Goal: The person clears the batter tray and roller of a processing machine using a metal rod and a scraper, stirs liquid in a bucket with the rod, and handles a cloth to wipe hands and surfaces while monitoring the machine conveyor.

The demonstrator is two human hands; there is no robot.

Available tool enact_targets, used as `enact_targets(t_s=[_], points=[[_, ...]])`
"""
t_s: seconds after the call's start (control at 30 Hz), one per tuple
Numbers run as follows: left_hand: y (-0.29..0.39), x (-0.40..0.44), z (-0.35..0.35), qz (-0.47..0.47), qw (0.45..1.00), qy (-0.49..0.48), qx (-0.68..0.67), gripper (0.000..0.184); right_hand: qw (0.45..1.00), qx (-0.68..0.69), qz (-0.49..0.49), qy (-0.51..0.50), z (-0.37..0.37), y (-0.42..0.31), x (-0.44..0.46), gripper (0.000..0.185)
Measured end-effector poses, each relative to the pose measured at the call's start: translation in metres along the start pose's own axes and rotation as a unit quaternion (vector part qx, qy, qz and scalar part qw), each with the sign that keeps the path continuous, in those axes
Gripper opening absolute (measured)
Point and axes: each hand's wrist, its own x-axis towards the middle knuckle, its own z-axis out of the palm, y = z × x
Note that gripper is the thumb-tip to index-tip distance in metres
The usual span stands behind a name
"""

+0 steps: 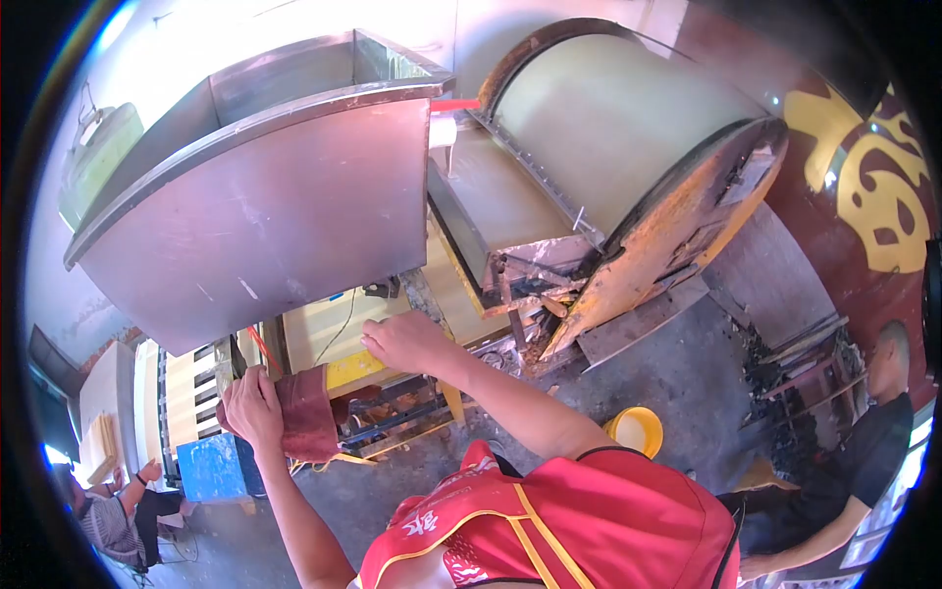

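My left hand (pixel 253 404) is closed on a dark red cloth (pixel 307 412), which hangs over the front edge of the machine frame. Beside the cloth, a yellow bar (pixel 351 371) runs along the same edge. At its right end is my right hand (pixel 404 342), with fingers curled in above the bar; whether anything is between them is hidden. A pale board (pixel 329 324) lies behind the bar, with a thin dark cord across it. Above both hands stands a large metal hopper (pixel 265 211).
A big drum (pixel 628 118) with a rusty orange rim stands at the upper right. A yellow bucket (pixel 636 432) is on the floor. One person in dark clothes (pixel 854 461) is at the right, another (pixel 118 510) at the lower left, near a blue box (pixel 212 469).
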Motion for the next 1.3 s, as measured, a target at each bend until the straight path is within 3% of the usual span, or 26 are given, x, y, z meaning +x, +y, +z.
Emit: enact_targets(t_s=[0.33,0.83,1.07,1.13,1.2,1.3], points=[[0.001,0.0,0.0,-0.003,1.0,0.002,0.0,0.017,1.0,0.015,-0.011,0.018,0.0,0.001,0.001,0.028],[0.004,0.003,-0.006,-0.001,1.0,0.028,-0.007,0.015,0.999,-0.011,0.013,-0.035,-0.006,-0.004,0.002,0.027],[0.003,0.003,-0.009,-0.021,0.999,0.02,-0.016,0.011,1.0,-0.012,-0.023,-0.017,-0.001,-0.002,0.003,0.025],[0.003,0.003,-0.011,-0.022,0.999,0.024,-0.011,0.01,1.0,-0.027,-0.016,0.002,-0.005,-0.007,0.003,0.022],[0.001,0.003,-0.014,-0.024,1.0,0.016,-0.008,0.009,0.998,-0.019,0.038,-0.047,-0.014,-0.016,0.005,0.021],[0.0,0.001,-0.012,-0.037,0.999,0.028,-0.009,0.007,0.999,-0.022,0.023,-0.044,-0.003,-0.006,0.005,0.021]])
